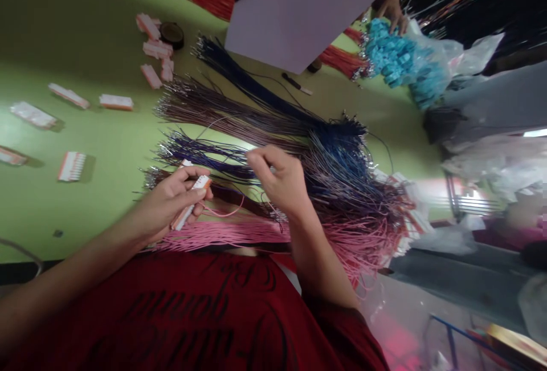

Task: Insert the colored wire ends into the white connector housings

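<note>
My left hand [173, 197] is closed around a white-and-orange connector housing [188, 208], held between thumb and fingers. Another bit of white shows just behind those fingers. A pink wire [226, 212] curves out from beside the housing toward the right. My right hand [282, 180] is raised over the wires, thumb and fingers pinched together; what they hold, if anything, cannot be made out. Under both hands lie bundles of purple wires [209, 154] and pink wires [231, 234] with bare metal terminals at their left ends.
More connector housings [116, 102] are scattered at the left of the green table [106, 188]. Beside a tape roll [171, 35] several lie grouped. Brown wires [231, 111] and dark blue wires [256, 80] stretch farther back. Another person's hand [392, 11] touches turquoise connectors [391, 54].
</note>
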Action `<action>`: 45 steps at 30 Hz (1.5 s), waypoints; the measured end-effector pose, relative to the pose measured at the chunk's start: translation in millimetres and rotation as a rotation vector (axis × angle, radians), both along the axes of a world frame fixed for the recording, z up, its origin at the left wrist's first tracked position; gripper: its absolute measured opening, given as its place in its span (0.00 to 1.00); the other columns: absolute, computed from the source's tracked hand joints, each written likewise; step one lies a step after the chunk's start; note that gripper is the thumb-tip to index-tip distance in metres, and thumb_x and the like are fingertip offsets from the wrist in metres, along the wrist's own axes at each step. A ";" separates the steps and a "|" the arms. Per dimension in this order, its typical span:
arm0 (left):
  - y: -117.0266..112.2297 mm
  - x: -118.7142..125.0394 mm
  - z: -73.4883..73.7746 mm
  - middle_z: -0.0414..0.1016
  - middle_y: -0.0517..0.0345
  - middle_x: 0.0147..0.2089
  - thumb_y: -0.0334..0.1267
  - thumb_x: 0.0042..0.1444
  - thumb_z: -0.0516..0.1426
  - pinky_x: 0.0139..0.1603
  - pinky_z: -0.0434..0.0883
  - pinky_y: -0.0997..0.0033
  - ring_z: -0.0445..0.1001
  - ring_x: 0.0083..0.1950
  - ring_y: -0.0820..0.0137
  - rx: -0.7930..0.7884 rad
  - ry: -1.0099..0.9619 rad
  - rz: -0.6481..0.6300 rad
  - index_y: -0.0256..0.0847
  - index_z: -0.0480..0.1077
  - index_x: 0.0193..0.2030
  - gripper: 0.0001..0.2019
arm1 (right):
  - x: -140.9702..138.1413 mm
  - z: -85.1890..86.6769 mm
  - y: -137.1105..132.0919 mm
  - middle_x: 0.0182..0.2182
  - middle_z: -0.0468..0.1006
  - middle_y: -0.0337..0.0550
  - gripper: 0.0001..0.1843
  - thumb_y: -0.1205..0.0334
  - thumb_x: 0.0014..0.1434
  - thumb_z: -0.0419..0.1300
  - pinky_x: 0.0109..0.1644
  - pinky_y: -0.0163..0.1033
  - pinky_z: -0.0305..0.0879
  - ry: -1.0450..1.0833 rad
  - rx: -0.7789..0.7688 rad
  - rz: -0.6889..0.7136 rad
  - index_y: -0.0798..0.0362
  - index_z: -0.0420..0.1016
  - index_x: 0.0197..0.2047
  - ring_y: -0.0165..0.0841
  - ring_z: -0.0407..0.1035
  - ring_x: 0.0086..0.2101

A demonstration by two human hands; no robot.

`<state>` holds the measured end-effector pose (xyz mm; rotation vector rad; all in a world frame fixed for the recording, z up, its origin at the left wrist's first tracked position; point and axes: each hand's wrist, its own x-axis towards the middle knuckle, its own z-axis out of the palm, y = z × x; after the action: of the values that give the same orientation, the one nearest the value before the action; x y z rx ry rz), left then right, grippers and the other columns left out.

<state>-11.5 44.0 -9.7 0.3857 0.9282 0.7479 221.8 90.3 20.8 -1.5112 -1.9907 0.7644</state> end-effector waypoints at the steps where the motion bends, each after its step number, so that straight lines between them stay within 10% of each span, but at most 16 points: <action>1: 0.5 1.1 -0.8 0.81 0.63 0.31 0.39 0.49 0.78 0.18 0.66 0.82 0.73 0.22 0.77 0.004 0.013 0.008 0.42 0.71 0.48 0.26 | -2.0 -4.6 12.6 0.38 0.86 0.47 0.13 0.60 0.73 0.59 0.49 0.42 0.71 -0.119 0.062 -0.084 0.53 0.85 0.41 0.38 0.78 0.40; 7: 3.5 0.7 -4.7 0.83 0.60 0.34 0.42 0.44 0.81 0.16 0.64 0.83 0.75 0.23 0.75 -0.021 0.032 0.052 0.43 0.70 0.48 0.31 | -12.0 -38.3 66.5 0.46 0.84 0.60 0.14 0.74 0.67 0.55 0.53 0.51 0.67 -0.721 0.047 -0.145 0.57 0.84 0.42 0.49 0.75 0.49; 25: 6.8 -1.8 -3.4 0.81 0.58 0.40 0.42 0.50 0.74 0.18 0.65 0.80 0.82 0.31 0.68 0.180 0.332 0.223 0.43 0.70 0.51 0.25 | 8.1 -42.8 68.0 0.43 0.84 0.54 0.13 0.70 0.66 0.55 0.52 0.48 0.64 -0.684 0.169 -0.192 0.53 0.82 0.43 0.47 0.72 0.47; 45: 7.2 0.2 0.6 0.84 0.55 0.39 0.45 0.51 0.74 0.14 0.63 0.78 0.77 0.25 0.70 0.130 0.275 0.083 0.42 0.70 0.53 0.27 | 7.3 -36.9 62.0 0.37 0.83 0.48 0.12 0.70 0.63 0.55 0.46 0.44 0.65 -0.502 0.120 -0.230 0.52 0.79 0.42 0.41 0.73 0.38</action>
<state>-11.3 51.2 -9.1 0.5778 1.1618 0.8472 229.1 152.3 -16.1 -1.9535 -2.0998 0.1734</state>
